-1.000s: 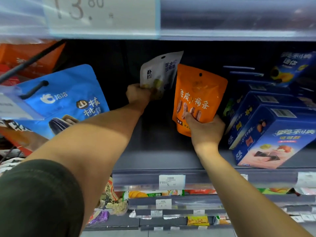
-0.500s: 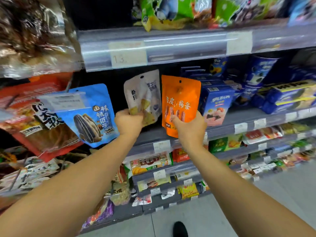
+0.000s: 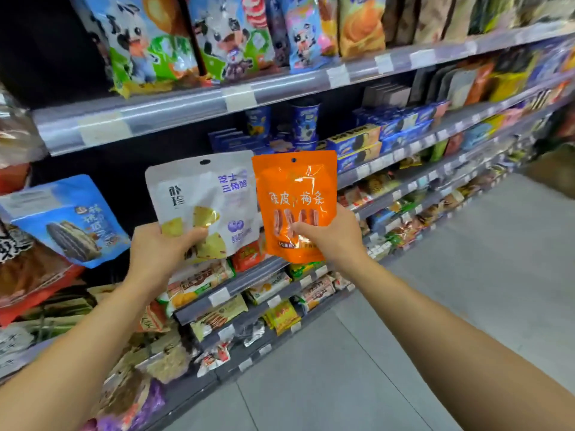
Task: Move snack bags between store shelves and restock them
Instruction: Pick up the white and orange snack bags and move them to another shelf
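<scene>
My left hand (image 3: 161, 253) grips the lower left corner of a white snack bag (image 3: 205, 194) printed with cheese triangles and a blueberry. My right hand (image 3: 333, 237) holds an orange snack bag (image 3: 295, 188) by its lower edge. Both bags are upright, side by side and nearly touching, out in front of the shelves at chest height. Behind them a dark gap shows in the middle shelf (image 3: 130, 169).
A blue sunflower-seed bag (image 3: 68, 219) hangs on a hook at the left. Cartoon-cow bags (image 3: 149, 42) fill the top shelf. Blue cookie boxes (image 3: 357, 141) sit right of the gap. Lower shelves (image 3: 236, 287) hold several small packs. Grey aisle floor (image 3: 435, 306) lies to the right.
Both hands have drawn the two bags out of the shelf toward me. The view has backed away and risen, so more shelves and the floor show.
</scene>
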`<state>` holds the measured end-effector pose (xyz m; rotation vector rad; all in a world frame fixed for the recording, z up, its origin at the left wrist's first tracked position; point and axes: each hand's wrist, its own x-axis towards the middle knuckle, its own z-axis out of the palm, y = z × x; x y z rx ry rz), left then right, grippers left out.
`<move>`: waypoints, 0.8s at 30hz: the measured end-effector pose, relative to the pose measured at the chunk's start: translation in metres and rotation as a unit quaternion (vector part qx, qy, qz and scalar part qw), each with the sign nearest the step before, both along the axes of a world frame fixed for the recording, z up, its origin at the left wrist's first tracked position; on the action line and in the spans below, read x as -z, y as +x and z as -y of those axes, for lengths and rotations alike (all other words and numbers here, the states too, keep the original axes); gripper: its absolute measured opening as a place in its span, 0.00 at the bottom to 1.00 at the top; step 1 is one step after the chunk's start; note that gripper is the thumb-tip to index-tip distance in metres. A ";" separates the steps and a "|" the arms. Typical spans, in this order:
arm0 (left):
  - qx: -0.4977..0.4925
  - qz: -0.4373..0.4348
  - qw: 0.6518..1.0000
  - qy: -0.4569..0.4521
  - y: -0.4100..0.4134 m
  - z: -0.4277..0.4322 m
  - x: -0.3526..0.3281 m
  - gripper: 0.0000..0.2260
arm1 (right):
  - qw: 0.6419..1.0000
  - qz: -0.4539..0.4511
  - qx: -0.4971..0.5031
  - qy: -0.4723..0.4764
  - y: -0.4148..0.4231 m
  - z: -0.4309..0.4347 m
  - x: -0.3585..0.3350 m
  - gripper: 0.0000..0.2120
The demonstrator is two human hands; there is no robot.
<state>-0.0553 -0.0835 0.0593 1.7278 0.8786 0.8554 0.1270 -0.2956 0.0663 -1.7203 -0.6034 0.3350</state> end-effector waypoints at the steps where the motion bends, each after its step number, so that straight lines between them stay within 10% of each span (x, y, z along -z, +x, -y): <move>1: 0.012 0.006 1.000 -0.006 0.009 0.014 -0.003 0.09 | 1.000 -0.007 0.004 0.005 0.008 0.021 -0.002 0.14; 13: 0.218 0.012 0.973 -0.076 0.186 0.251 -0.003 0.07 | 0.993 -0.069 0.090 0.037 0.131 0.329 -0.008 0.20; 24: 0.277 0.003 0.951 -0.136 0.325 0.367 0.001 0.27 | 0.984 -0.111 0.130 0.056 0.252 0.461 0.000 0.19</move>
